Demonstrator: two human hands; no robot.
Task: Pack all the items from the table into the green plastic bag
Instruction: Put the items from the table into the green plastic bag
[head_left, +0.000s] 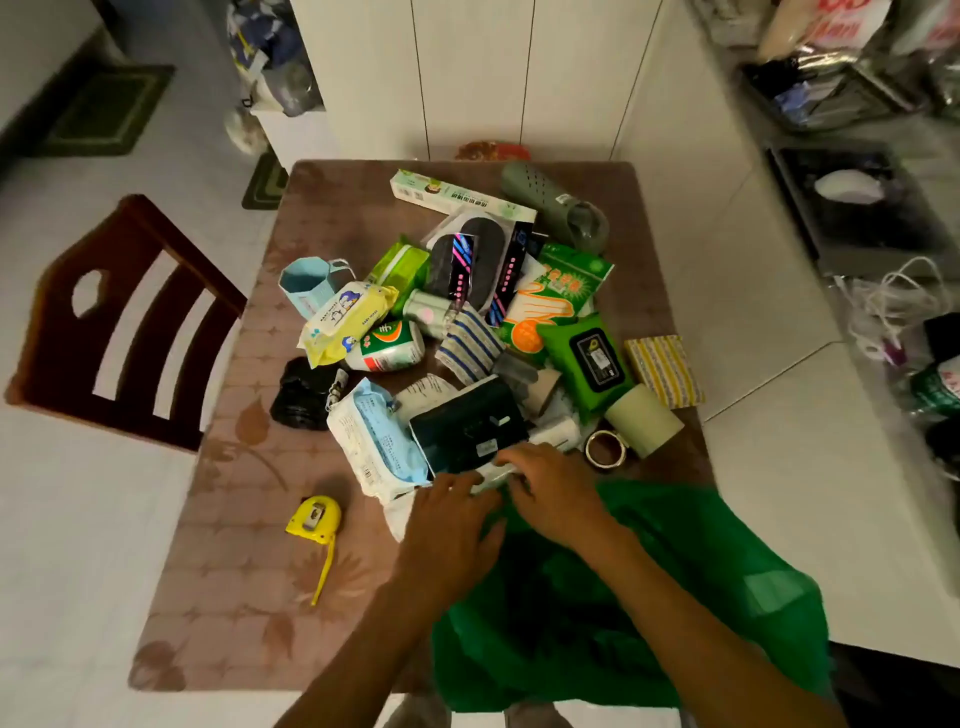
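Bag – green, thin, crumpled plastic, 5 o'clock | left hand, right hand – both pinching a flat white pack at the pile's near edge

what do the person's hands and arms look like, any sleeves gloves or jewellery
Both arms are bare up to the frame's bottom edge: no sleeves show. The left hand and right hand wear no gloves. No rings, watch or bracelets can be seen on the fingers or wrists, though the picture is somewhat blurred.
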